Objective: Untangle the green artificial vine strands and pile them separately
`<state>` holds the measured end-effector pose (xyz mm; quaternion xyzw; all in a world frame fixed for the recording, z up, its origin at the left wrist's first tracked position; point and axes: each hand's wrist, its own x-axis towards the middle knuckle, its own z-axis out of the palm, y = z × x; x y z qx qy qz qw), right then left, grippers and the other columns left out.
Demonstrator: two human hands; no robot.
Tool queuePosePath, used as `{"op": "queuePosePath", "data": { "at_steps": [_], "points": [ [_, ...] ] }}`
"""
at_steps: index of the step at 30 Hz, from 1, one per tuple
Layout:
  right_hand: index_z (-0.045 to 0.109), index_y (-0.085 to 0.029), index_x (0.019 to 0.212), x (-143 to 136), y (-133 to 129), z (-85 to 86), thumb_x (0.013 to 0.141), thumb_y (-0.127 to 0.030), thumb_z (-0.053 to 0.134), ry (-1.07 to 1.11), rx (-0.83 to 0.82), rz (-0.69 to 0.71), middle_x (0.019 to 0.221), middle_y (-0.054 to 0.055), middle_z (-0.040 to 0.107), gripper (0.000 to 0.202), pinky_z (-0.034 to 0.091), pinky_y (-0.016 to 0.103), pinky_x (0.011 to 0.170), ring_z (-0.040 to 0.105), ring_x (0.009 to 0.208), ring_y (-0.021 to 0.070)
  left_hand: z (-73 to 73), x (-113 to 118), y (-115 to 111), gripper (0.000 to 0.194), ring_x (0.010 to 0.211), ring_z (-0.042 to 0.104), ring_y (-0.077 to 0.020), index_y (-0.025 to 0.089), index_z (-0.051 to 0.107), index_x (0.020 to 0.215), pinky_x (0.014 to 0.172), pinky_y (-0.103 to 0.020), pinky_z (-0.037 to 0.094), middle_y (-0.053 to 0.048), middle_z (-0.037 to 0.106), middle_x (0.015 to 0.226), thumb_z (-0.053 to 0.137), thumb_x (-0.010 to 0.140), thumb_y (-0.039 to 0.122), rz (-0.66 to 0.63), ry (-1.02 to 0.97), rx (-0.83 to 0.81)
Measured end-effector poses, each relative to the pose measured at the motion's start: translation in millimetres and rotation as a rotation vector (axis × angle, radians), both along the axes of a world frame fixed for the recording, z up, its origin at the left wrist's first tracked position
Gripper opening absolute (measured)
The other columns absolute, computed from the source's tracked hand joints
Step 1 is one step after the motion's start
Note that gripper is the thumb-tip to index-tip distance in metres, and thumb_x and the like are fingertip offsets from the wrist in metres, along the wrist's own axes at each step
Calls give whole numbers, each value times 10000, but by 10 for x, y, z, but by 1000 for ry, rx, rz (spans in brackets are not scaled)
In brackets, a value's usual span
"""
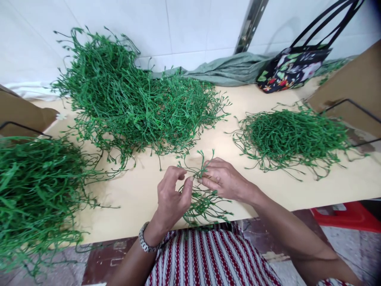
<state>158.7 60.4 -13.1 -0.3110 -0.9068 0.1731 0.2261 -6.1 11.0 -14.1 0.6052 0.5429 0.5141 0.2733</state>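
While working over the near edge of the pale table (131,202), had the leafy left heap (32,186) within side reach and the tall tangled heap (119,91) farther back, probably to give both hands room. Held the left hand (173,197) with thumb and forefinger slightly apart beside the green sprig (200,171), seemingly to spread its stems; clamped that sprig in the right hand (228,180), likely for steadiness, just above the small loose pile (205,206). Had the right heap (294,135) well apart, presumably to avoid tangling, and the flowered bag (293,69) behind.
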Motion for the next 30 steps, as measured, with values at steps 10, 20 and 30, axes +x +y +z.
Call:
{"op": "queuePosePath", "data": {
  "at_steps": [10,20,30],
  "points": [
    [582,-146,729,-109,-31,15,838,-228,523,-20,30,23,696,30,593,149,415,302,678,544,684,158,-22,-34,107,100,543,414,-94,166,598,616,524,-225,325,21,468,578,616,713,183,-150,-320,-241],
    [507,-180,1096,-188,-60,-101,781,-426,588,307,160,-82,1046,96,574,408,374,419,897,499,1011,228,-45,-40,125,147,475,441,-60,146,582,561,500,-197,340,45,496,512,686,646,207,50,-769,-346],
    [537,-164,988,-259,-16,-229,791,-274,558,304,190,-83,970,87,591,226,394,392,844,509,937,210,-43,4,146,144,474,365,-41,130,595,517,489,-184,296,51,465,503,718,568,186,59,-952,-464]
  ]
}}
